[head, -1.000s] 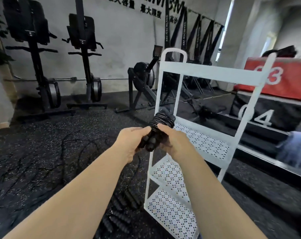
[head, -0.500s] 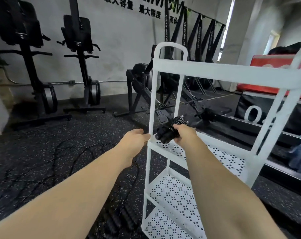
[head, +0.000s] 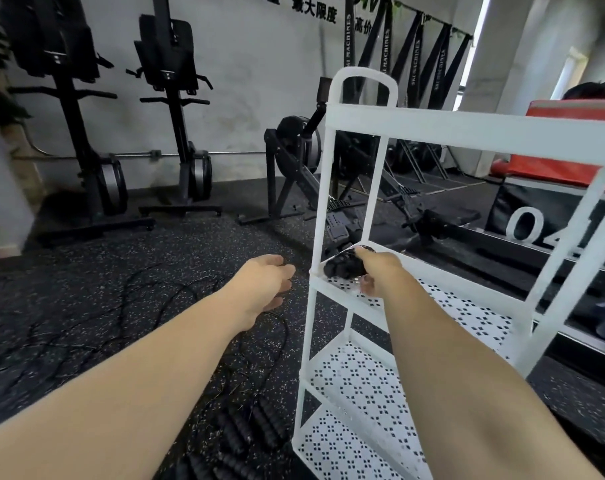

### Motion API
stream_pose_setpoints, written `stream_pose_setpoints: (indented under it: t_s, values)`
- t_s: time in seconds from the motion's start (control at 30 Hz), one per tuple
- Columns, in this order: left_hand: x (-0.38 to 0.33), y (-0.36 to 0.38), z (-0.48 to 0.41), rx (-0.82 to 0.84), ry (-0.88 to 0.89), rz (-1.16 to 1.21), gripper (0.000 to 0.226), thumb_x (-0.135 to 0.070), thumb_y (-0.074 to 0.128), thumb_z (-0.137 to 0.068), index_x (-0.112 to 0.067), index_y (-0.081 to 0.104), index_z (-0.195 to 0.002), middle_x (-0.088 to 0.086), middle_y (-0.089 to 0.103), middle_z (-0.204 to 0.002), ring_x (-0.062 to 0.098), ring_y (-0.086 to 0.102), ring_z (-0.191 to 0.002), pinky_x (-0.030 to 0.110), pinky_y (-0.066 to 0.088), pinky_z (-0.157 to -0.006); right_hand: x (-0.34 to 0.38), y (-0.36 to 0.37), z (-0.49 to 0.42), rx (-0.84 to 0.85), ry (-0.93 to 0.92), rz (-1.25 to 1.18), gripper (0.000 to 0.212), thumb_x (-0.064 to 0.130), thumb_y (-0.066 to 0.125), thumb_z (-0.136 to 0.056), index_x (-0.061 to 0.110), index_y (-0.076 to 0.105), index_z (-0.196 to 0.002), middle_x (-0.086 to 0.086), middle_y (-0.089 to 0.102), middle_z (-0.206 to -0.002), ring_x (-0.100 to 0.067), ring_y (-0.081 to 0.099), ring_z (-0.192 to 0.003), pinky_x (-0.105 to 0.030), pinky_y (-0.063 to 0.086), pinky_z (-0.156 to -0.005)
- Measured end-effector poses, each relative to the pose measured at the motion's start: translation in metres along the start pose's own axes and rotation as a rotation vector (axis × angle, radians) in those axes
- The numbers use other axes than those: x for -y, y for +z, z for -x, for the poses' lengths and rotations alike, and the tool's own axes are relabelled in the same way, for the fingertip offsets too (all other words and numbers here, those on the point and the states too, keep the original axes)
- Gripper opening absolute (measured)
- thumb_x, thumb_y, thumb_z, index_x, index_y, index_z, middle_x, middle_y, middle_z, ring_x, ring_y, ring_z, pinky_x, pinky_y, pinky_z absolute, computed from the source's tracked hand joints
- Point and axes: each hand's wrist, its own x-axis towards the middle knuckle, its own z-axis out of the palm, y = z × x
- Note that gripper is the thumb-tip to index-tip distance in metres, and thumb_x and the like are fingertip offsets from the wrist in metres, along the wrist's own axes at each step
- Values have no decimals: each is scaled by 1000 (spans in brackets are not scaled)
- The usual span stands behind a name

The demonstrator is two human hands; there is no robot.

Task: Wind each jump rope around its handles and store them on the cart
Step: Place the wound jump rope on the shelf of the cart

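- One white cart. I count three perforated shelves under its top rail.
- One wound-up jump rope, a black bundle sitting at the near left corner of the highest perforated shelf. Can't tell if it's actually resting on the shelf.
- Right grip: fingers curled round that bundle from the right side, holding it.
- Left grip: released, fingers loosely relaxed and holding nothing. It hovers over the floor just left of the cart's near left post, clear of the bundle.
- Loose ropes: thin black cords tangled on the speckled floor, too messy to count.
- Several ribbed black handles lie on the floor beside the cart's bottom left corner.
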Motion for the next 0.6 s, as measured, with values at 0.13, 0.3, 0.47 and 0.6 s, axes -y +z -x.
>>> stream_pose_setpoints:
  t_s: [0.13, 0.3, 0.47, 0.6]
  values:
    - [-10, -16, 22, -31, 25, -16, 43, -20, 55, -101, -15, 45, -142, 5, 60, -127, 19, 60, -116, 34, 50, -90, 5, 0, 29, -19, -77, 64, 18, 19, 63, -88, 6, 57, -99, -11, 56, -85, -29, 55, -71, -33, 48, -66]
    - [-10, -53, 71, -68, 26, -10, 37, -15, 49, -104, -10, 47, -140, 11, 58, -133, 27, 58, -124, 36, 47, -94, 11, 19, 88, -43, -296, 251, 18, 18, 59, -83, 2, 60, -91, -10, 66, -81, -29, 64, -74, -34, 51, -64]
    - [7, -107, 121, -181, -19, 69, 32, -14, 45, -105, -15, 46, -137, 2, 61, -117, 22, 60, -118, 32, 47, -87, -3, 91, 160, 242, -340, 255, 20, 15, 60, -85, 2, 52, -98, -9, 51, -76, -23, 46, -57, -27, 38, -52]
    - [31, -157, 153, -295, -57, 89, 33, -19, 48, -104, -16, 48, -137, 4, 61, -125, 20, 61, -116, 32, 46, -87, -33, 167, 218, 548, -221, 220, 22, 12, 65, -84, 1, 62, -103, -9, 45, -67, -20, 36, -50, -27, 31, -46]
